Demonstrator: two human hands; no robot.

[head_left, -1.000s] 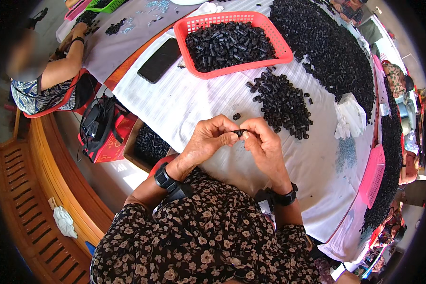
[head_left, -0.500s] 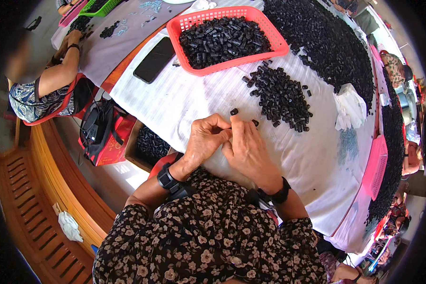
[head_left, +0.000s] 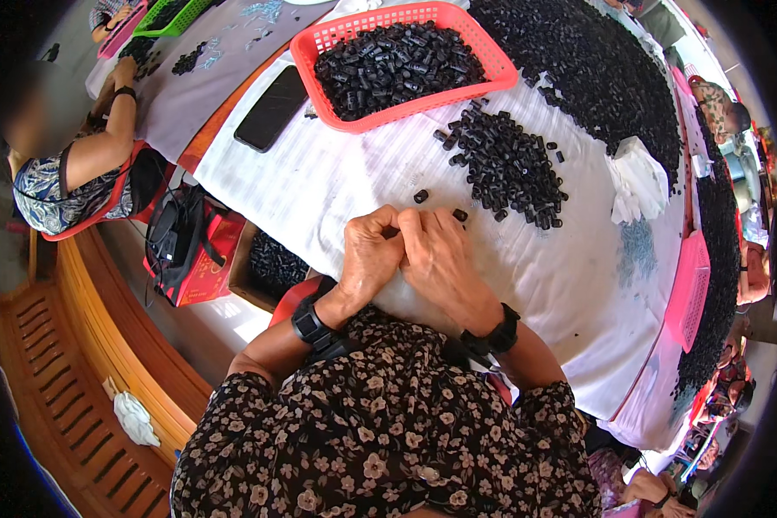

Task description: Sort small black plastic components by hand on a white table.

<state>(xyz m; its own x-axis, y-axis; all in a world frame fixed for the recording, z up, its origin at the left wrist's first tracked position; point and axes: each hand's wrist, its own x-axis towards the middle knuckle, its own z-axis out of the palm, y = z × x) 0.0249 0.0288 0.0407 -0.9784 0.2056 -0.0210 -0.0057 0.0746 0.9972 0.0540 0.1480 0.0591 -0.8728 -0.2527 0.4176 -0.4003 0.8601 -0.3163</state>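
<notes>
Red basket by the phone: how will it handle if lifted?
The red basket probably lifts heavy, being piled with black pieces. Its thin, holed walls may flex. Being open-topped, it could spill some if tilted.

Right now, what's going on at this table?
A person has both hands together over the white cloth, left hand and right hand meeting at the fingertips; whatever is between them is hidden. Two loose black pieces lie just beyond the hands. Farther out sit a pile of small black pieces and a red basket filled with more, with a dark phone left of the basket.
</notes>
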